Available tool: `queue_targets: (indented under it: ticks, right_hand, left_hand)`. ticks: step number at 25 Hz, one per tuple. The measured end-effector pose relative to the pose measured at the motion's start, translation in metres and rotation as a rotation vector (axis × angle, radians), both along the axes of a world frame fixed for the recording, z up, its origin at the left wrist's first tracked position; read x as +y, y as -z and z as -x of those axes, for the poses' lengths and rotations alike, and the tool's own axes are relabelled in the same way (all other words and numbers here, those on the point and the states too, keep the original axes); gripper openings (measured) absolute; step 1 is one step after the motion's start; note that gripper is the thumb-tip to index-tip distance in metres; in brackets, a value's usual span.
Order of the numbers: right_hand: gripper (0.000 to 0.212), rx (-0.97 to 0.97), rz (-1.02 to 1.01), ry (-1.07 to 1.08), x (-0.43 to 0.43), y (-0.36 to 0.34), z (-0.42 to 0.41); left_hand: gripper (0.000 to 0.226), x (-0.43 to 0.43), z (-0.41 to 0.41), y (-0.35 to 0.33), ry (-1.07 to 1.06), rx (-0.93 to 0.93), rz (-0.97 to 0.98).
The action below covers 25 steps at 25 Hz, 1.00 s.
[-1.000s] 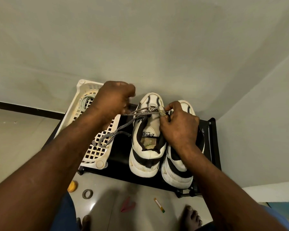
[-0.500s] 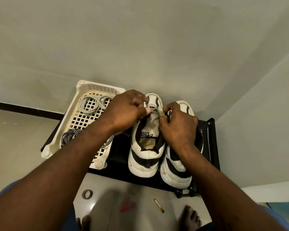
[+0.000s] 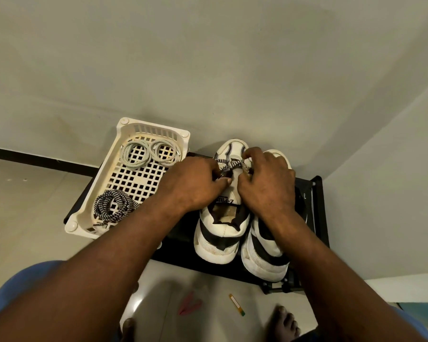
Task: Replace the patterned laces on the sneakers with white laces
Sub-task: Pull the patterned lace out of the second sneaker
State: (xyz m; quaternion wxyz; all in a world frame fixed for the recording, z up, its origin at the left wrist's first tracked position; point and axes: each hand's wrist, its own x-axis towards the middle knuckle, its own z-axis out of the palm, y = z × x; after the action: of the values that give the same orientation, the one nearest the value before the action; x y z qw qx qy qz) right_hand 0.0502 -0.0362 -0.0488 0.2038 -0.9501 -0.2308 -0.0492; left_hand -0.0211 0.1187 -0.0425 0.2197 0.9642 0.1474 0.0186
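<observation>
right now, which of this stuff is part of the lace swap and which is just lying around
For the job:
- laced sneaker, other sneaker
- patterned lace, gripped by left hand and right hand
- white laces and coiled patterned lace, in the basket

Lying about, on the floor:
- pink scrap
- small stick

Left hand [image 3: 195, 186] shifted right — onto sneaker's [image 3: 220, 233] patterned lace [image 3: 224, 164].

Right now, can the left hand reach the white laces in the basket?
Probably yes: the white laces lie uncovered in the basket beside the left hand, though it is busy pinching the patterned lace.
</observation>
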Motion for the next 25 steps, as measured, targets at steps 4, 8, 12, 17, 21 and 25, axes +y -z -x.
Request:
queue_targets:
  ticks: [4,8,12,17,21,25]
  right_hand:
    - [0.049,0.040,0.165,-0.081,0.003,0.004,-0.002]
    - [0.040,0.059,0.220,-0.097,0.003,0.008,-0.007]
    - [0.016,0.094,-0.080,0.026,0.003,0.014,-0.014]
    - [0.019,0.060,-0.329,0.004,0.004,0.013,-0.011]
    - [0.030,0.094,-0.120,-0.144,0.003,0.007,-0.010]
    - [0.034,0.046,-0.063,-0.119,0.005,0.007,-0.011]
  left_hand:
    - [0.037,-0.011,-0.002,0.012,0.017,-0.081,-0.088]
    - [0.033,-0.018,0.001,0.012,-0.054,-0.127,-0.217]
    - [0.034,-0.020,0.003,0.006,-0.092,-0.119,-0.268]
    - [0.031,-0.015,-0.001,0.010,-0.041,-0.115,-0.187]
    - [0.028,-0.010,-0.003,0.016,-0.039,-0.136,-0.115]
    - [0.034,-0.009,-0.003,0.016,-0.006,-0.139,-0.063]
